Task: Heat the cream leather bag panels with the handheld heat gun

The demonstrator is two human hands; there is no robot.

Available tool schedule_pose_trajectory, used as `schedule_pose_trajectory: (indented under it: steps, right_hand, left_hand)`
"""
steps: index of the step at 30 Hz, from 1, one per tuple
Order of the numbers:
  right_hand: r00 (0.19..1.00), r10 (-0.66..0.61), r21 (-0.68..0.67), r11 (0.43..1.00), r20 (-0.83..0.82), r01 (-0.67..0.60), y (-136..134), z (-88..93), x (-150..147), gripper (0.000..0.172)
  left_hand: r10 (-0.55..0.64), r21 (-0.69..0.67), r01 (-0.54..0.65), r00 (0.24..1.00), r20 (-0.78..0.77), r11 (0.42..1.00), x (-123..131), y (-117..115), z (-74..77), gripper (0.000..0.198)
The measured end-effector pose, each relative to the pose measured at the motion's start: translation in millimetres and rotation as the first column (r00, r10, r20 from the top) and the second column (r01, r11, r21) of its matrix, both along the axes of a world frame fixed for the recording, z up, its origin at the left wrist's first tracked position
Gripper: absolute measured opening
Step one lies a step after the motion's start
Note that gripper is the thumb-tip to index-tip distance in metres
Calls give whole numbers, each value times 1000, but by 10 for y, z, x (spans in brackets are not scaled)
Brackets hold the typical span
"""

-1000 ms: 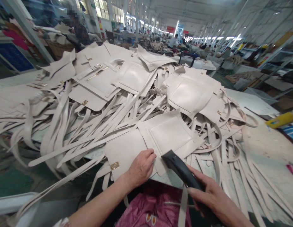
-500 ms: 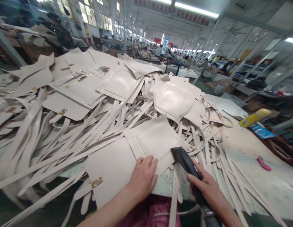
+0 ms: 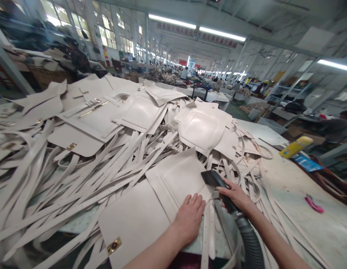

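- Our left fingers (image 3: 196,201) lie flat and close together, pressing down on the cream panel (image 3: 177,175); they grip nothing.
- Our right fingers (image 3: 224,191) are closed around the black nozzle (image 3: 212,178), with the right hand (image 3: 235,195) taking it just behind the head and the left hand (image 3: 189,218) beside it.
- The nozzle's long axis runs diagonally from near right to far left. Its mouth points away from us at the panel's right corner, where it touches or nearly touches.
- A grey ribbed hose (image 3: 249,241) trails back from the nozzle over the tabletop's near edge.
- The panel sits at the near edge, turned cornerwise. With its flap and brass clasp (image 3: 114,245), its long axis runs from near left to far right.
- We judge the panel light, limp and smooth. It is likely to slide or buckle, so a flat palm pinning it near the worked corner suits it better than a pinch.
- We judge the nozzle rigid, and the narrow neck the best place to hold it.
- Beyond lies a heap of loose straps (image 3: 120,157) and more panels.
- The bare tabletop (image 3: 297,186) towards the right edge carries a yellow bottle (image 3: 296,146) and a pink scrap (image 3: 312,204).
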State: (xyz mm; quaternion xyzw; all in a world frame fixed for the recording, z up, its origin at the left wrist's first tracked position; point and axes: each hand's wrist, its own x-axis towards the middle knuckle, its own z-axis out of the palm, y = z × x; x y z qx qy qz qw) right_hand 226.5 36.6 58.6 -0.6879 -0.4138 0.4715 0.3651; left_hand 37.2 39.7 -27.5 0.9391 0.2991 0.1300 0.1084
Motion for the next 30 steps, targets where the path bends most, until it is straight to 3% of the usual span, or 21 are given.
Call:
schedule_pose_trajectory:
  steps: [6, 13, 16, 20, 22, 24, 27, 30]
  right_hand:
    - [998, 57, 144, 988, -21, -54, 53, 87, -135, 65]
    - [983, 160, 182, 973, -87, -142, 367, 44, -473, 62]
    - [976, 185, 159, 973, -115, -166, 544, -40, -595, 62]
    - [972, 188, 168, 972, -141, -163, 726, -86, -712, 61]
    - [969, 189, 180, 971, -157, -160, 789, -62, -738, 59]
    - [970, 172, 201, 970, -173, -137, 808, -11, -728, 59]
    - [978, 94, 250, 967, -188, -45, 718, 95, -649, 63]
    - [981, 30, 270, 963, -190, 23, 507, 194, -554, 68]
  left_hand:
    - [0, 142, 12, 996, -84, 990, -9, -82, -59, 38]
    - [-64, 100, 73, 994, -83, 992, -186, -210, -64, 18]
    - [-30, 195, 40, 998, -56, 980, -251, -238, -230, 11]
    - [-61, 429, -1, 989, 131, 903, -312, -302, -592, 7]
    - [-57, 448, -53, 972, 228, 893, -339, -350, -727, 16]
    - [-10, 385, -102, 960, 279, 917, -368, -389, -775, 21]
    - [-14, 278, -69, 958, 288, 958, -442, -368, -626, 21]
    - [-44, 238, -24, 960, 278, 971, -608, -164, -225, 6]
